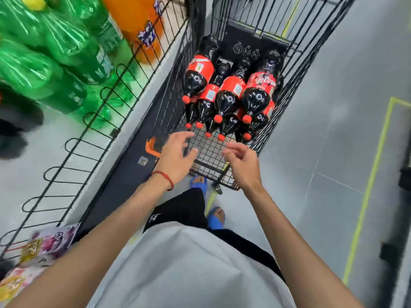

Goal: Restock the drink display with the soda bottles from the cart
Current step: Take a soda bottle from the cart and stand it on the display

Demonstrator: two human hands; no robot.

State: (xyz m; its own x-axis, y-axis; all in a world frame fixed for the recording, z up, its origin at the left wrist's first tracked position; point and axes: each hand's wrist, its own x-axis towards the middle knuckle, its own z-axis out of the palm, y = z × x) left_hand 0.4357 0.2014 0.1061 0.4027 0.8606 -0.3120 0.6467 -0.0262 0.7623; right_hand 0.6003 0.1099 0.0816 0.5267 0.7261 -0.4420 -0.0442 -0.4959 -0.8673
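Toward the far end of the cart (pixel 206 152), the soda bottles (pixel 226 96) are seen piled on the mesh floor, long axes running away, red caps pointed back at the fingers. Both hands are held just short of the caps, the left hand (pixel 178 152) seemingly nearer, the right hand (pixel 243 165) beside it. Fingers are spread and loosely curled, nothing gripped. Lower bottles are buried, and the drink display (pixel 124 85) at left is blurred.

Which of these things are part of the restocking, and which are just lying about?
Part of the job: cola bottles, cart, drink display, left hand and right hand, both empty.
Just there: green bottles, orange bottle, snack packets, yellow floor line.
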